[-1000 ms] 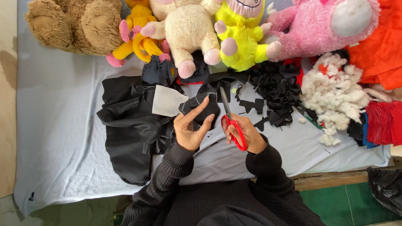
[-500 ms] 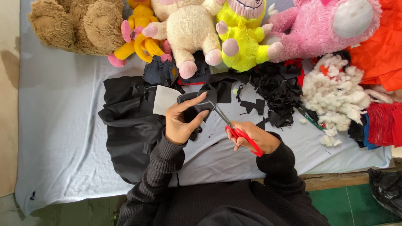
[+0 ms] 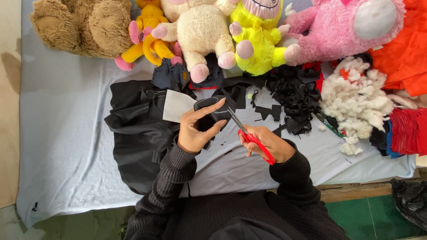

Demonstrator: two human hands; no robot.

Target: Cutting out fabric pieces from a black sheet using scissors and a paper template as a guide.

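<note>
Left hand (image 3: 195, 131) pinched a black fabric piece (image 3: 212, 113) between thumb and fingers; right hand (image 3: 266, 143) gripped red-handled scissors (image 3: 249, 135), blades meeting the fabric's edge beside the left fingertips.

The scissors (image 3: 251, 137) have red handles and grey blades; the fabric piece (image 3: 214, 112) they meet is black, as are the large cloth (image 3: 138, 133) and the scraps (image 3: 291, 95). The paper template (image 3: 175, 106) is white. A pale blue sheet (image 3: 62, 133) covers the desk. Plush toys: brown (image 3: 80, 24), yellow-and-pink (image 3: 149, 40), cream (image 3: 200, 29), bright yellow (image 3: 258, 40), pink (image 3: 347, 26). The stuffing (image 3: 356, 95) is white, the sleeves (image 3: 171, 178) black ribbed knit
</note>
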